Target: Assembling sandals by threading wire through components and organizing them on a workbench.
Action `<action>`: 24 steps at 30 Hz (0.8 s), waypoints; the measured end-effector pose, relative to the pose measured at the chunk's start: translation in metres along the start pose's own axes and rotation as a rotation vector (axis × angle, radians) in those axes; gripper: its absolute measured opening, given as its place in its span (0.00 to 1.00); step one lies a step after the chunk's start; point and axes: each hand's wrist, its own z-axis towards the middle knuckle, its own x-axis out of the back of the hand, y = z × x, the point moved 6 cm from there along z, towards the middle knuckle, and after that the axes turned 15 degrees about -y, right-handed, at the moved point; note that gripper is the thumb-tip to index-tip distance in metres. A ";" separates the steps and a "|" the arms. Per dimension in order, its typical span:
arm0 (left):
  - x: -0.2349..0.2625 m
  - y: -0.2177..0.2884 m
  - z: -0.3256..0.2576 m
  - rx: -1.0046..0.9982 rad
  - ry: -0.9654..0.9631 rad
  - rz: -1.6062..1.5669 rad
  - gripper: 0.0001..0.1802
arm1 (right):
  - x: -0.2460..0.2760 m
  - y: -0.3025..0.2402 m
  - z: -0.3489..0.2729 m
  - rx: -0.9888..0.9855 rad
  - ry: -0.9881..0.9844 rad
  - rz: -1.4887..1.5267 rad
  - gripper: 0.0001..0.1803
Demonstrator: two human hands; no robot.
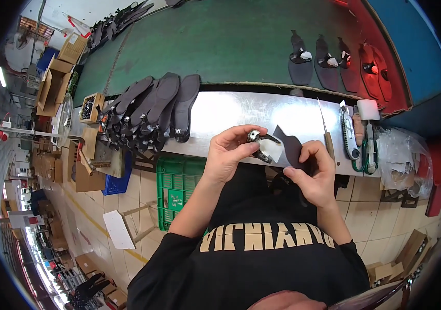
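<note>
left hand (233,150): fingers and thumb pinching a shiny dark strap (265,156) with a white lining
right hand (314,178): fingers and thumb pinching a thin dark sole (291,146)
strap and sole: held side by side at the near edge of the metal bench (241,109); whether they touch, cannot tell
bench, left: overlapping finished-shape soles (161,98)
bench, right: wooden-handled spike (329,142), utility knife (351,139), green-handled scissors (369,163)
behind: green surface (205,49)

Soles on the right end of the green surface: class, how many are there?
5, left to right: first sole, second sole, third sole, then fourth sole and fifth sole, both lit red. More may be hidden behind.
</note>
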 end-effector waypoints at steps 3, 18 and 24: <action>0.001 0.005 -0.003 0.002 0.001 0.027 0.18 | -0.005 0.002 -0.003 -0.009 0.007 0.024 0.16; -0.016 0.009 -0.002 -0.008 -0.043 0.025 0.20 | -0.009 -0.011 -0.010 0.057 -0.023 -0.075 0.25; -0.019 0.009 -0.004 -0.007 -0.048 0.018 0.21 | -0.010 -0.004 -0.013 -0.002 -0.028 -0.006 0.25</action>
